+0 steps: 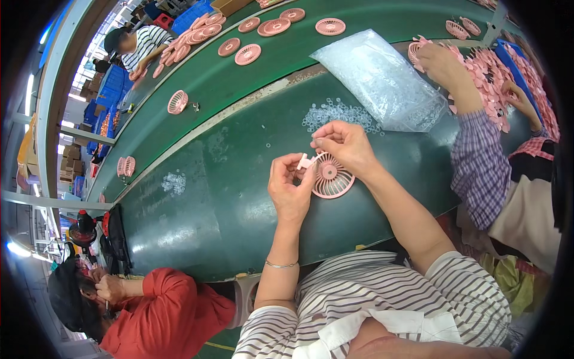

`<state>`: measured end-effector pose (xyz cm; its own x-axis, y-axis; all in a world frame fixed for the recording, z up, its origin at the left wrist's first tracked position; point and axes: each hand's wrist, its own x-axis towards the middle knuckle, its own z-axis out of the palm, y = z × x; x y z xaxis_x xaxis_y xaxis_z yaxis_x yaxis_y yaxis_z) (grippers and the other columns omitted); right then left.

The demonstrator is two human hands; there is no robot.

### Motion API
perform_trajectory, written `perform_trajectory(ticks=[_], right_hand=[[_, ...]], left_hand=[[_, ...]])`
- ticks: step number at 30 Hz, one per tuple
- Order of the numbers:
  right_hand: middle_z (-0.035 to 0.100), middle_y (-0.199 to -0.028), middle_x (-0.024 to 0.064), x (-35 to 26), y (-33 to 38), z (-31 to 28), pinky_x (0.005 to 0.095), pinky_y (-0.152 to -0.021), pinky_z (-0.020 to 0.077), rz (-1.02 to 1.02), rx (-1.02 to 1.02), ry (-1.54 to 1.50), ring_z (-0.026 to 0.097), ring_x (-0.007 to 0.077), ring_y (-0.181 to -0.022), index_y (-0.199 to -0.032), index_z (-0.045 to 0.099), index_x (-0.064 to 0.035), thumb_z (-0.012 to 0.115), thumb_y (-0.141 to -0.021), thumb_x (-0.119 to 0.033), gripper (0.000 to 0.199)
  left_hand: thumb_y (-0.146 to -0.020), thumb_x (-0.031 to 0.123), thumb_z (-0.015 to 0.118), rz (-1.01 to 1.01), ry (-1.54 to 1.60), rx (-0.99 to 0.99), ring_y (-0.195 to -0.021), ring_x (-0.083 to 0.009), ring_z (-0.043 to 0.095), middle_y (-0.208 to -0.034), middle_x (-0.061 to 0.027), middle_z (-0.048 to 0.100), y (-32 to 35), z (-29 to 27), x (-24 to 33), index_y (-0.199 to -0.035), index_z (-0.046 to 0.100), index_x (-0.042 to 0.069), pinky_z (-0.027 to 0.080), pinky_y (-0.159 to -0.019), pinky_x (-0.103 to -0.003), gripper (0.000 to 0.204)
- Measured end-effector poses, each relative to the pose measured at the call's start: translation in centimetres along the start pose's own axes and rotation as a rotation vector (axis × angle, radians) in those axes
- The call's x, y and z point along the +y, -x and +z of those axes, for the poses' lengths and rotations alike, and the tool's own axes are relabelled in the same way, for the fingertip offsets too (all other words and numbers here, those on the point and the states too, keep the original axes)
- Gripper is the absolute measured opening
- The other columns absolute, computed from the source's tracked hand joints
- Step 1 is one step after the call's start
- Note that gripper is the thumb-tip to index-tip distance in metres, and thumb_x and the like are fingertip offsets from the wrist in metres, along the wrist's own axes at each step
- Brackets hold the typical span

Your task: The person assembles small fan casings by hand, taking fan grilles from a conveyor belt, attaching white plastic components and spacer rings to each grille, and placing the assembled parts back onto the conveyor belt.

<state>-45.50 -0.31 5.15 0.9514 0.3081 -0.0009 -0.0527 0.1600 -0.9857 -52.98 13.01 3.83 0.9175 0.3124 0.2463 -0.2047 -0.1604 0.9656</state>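
A round pink fan grille (328,172) with radial ribs is in front of me, just above the green worktop. My left hand (288,186) is closed on its left edge, where a pale pink tab (305,161) sticks out between thumb and fingers. Over the grille's upper rim is my right hand (348,146), thumb and fingertips pinched together; what they hold, if anything, is too small to make out. Just beyond that hand lies a heap of small clear plastic rings (335,113).
Behind the rings lies a clear bag (382,81) of similar parts. A conveyor belt (209,78) carries pink grilles (248,54). A smaller ring pile (174,183) sits left. A co-worker's hand (442,64) works among pink parts (487,84); a person in red (167,311) sits left.
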Motion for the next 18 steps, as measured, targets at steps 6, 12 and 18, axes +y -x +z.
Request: perform_trajectory(ticks=[6,12,18], right_hand=[[0.064,-0.081,0.0087,1.9,-0.1,0.5,0.0234,-0.065,0.0515,0.069,0.056,0.070,0.063,0.0119,-0.075,-0.091,0.059,0.0042,0.055,-0.081,0.002,0.011],[0.064,-0.082,0.0089,2.0,-0.1,0.6,0.0235,-0.065,0.0515,0.067,0.080,0.076,0.063,0.0127,-0.075,-0.091,0.059,0.0046,0.056,-0.081,0.002,0.011],[0.063,-0.082,0.0088,1.8,-0.3,0.6,0.0235,-0.066,0.0514,0.056,0.073,0.116,0.063,0.0129,-0.075,-0.091,0.059,0.0047,0.057,-0.081,0.002,0.011]], left_hand=[[-0.075,-0.002,0.066,0.020,0.001,0.051,-0.070,-0.0063,0.055,-0.093,-0.0075,0.061,0.2,0.3,-1.0,-0.100,0.058,-0.003,0.046,-0.060,-0.019,0.027],[-0.074,0.000,0.067,-0.008,-0.004,0.062,-0.065,-0.0056,0.054,-0.089,-0.0052,0.061,0.0,0.2,-1.6,-0.098,0.062,-0.001,0.046,-0.058,-0.019,0.024],[-0.073,0.001,0.069,-0.084,-0.011,0.034,-0.065,-0.0056,0.054,-0.085,-0.0040,0.060,-0.3,0.2,-2.3,-0.096,0.063,0.001,0.046,-0.058,-0.018,0.023]])
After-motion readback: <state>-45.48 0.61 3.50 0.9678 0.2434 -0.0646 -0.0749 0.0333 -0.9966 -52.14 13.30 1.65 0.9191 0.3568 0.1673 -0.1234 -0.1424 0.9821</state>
